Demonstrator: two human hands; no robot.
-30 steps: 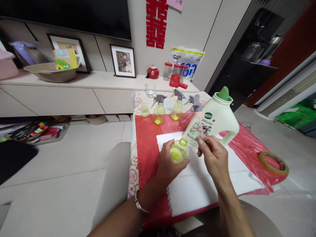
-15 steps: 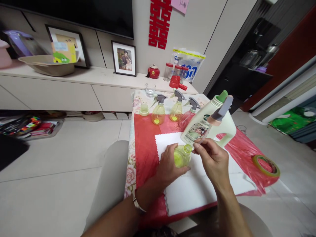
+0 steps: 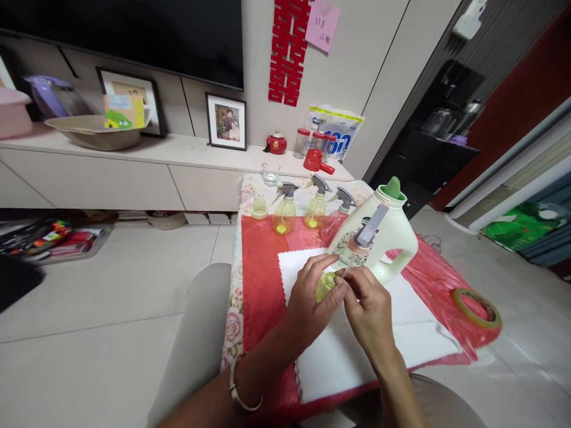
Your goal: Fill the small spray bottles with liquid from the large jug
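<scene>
My left hand (image 3: 307, 300) is wrapped round a small clear yellow bottle (image 3: 325, 286) with an uncapped neck. In my right hand (image 3: 368, 304) I pinch the thin tube of a grey and pink spray head (image 3: 366, 230), whose top leans up and to the right. The tube's lower end is by the bottle mouth; fingers hide whether it is inside. Both hands are above a white scallop-edged sheet (image 3: 343, 362). Just behind them stands a large pale green detergent jug (image 3: 395, 229) with a green spout.
Two yellow spray bottles (image 3: 284, 217), a pink spray bottle (image 3: 334, 224) and a pale green cap (image 3: 259, 208) stand at the table's back. A glass mug (image 3: 270, 173) is behind them. A tape roll (image 3: 477, 308) lies on red plastic at right.
My right hand has moved left and down, bringing the spray head's tube to the bottle's mouth. My left fingers have come over the bottle's neck. The view has tilted up slightly.
</scene>
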